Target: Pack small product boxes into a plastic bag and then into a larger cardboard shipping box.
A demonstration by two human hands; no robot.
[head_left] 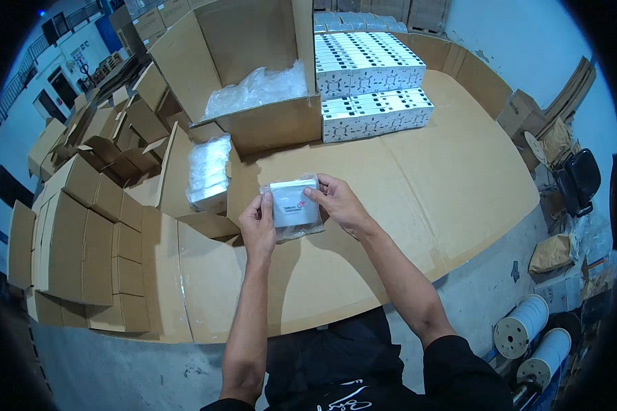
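Observation:
Over the middle of the cardboard-covered table [418,219], a flat white square item in a clear plastic bag [295,209] is held up between both hands. My left hand [257,226] pinches its left edge with the thumb on the front. My right hand [339,202] grips the upper right side, thumb also on the front. Small dark and pink print shows on the white face; what is inside cannot be made out. Just left of my hands stands an open cardboard box [236,188] with a stack of clear-bagged items [209,171] in it.
A large open carton [274,127] with clear plastic bags [260,89] stands behind. Rows of white printed boxes [377,113] are stacked at the back right. Folded brown boxes [82,240] are piled at the left. Cable spools [521,329] and a black chair [579,181] are off the right edge.

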